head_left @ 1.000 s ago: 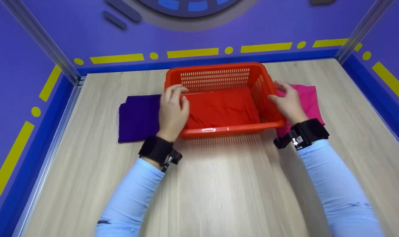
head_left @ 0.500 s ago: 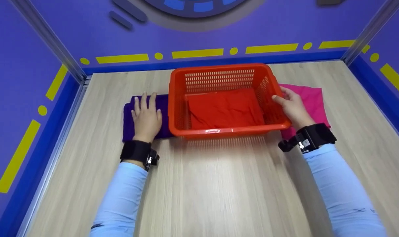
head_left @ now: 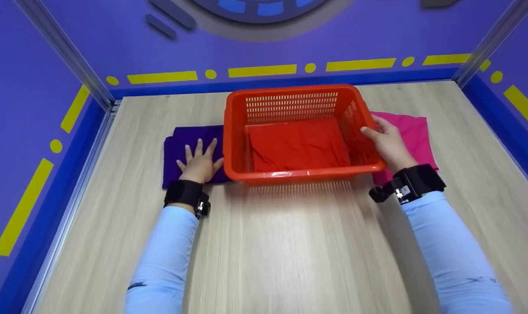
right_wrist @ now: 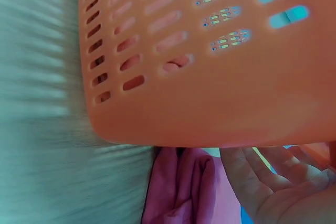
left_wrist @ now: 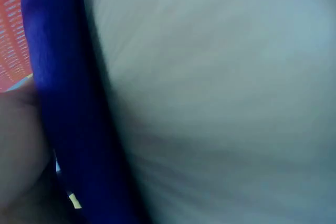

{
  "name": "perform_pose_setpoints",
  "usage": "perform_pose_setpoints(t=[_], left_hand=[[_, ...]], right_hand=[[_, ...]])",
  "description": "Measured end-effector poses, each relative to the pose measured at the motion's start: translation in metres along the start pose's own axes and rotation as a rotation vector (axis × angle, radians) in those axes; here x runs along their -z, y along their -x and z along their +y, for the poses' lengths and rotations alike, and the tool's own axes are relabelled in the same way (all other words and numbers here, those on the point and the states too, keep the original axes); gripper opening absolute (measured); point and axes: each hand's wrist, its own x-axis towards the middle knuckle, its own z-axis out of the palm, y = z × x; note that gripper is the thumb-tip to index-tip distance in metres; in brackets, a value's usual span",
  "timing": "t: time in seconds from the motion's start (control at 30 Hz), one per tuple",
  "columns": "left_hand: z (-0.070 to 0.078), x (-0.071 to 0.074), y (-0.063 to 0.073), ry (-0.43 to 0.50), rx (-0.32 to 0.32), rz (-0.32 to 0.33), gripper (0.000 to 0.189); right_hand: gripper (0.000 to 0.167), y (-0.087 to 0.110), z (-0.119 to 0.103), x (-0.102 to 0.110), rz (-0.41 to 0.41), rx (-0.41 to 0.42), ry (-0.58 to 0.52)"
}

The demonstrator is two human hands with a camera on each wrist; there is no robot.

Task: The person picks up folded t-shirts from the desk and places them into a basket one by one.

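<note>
My left hand [head_left: 199, 166] lies palm down on the folded purple cloth [head_left: 172, 161], fingers spread and straight, left of the basket. In the left wrist view that cloth's thick folded edge [left_wrist: 68, 93] runs beside part of the hand [left_wrist: 21, 145]. A red plastic basket [head_left: 290, 175] with slotted walls holds a folded red cloth [head_left: 296, 144]. Its right rim is gripped by my right hand [head_left: 392, 141], thumb on top, the other fingers outside and partly hidden. A folded pink cloth [head_left: 414, 135] lies under and beyond that hand; its layered edge [right_wrist: 184, 187] shows in the right wrist view.
Everything stands on a light wood-grain table [head_left: 290, 253]. Behind it rises a purple-blue wall [head_left: 264, 56] with yellow dashes, and similar panels close off both sides. Metal strips [head_left: 67, 56] mark the corners.
My left hand has come off the basket's left side and moved left onto the purple cloth, then slid slightly nearer with fingers spread. The right hand stays on the basket.
</note>
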Motion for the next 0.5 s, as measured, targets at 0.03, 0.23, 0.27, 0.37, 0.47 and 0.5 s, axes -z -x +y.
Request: perform_pose_setpoints(t=[0.03, 0.23, 0.27, 0.37, 0.47, 0.5], left_hand=[[0.0, 0.0, 0.001, 0.0, 0.007, -0.011, 0.069], [-0.001, -0.004, 0.005, -0.004, 0.022, -0.043, 0.07], [-0.001, -0.004, 0.006, -0.005, 0.022, -0.046, 0.069], [-0.002, -0.004, 0.012, -0.009, 0.011, -0.06, 0.068], [-0.003, -0.003, 0.02, -0.02, -0.009, -0.078, 0.067], [-0.003, -0.004, 0.023, -0.025, -0.019, -0.083, 0.067]], right_hand=[[0.061, 0.0, 0.0, 0.0, -0.001, 0.0, -0.005], [0.062, 0.001, 0.002, -0.002, -0.006, -0.002, -0.01], [0.062, 0.001, 0.002, -0.002, -0.007, 0.001, -0.009], [0.062, 0.001, 0.002, -0.003, -0.006, 0.01, -0.012], [0.062, 0.0, 0.001, -0.001, -0.001, 0.015, -0.016], [0.062, 0.0, 0.001, 0.0, 0.003, 0.016, -0.017]])
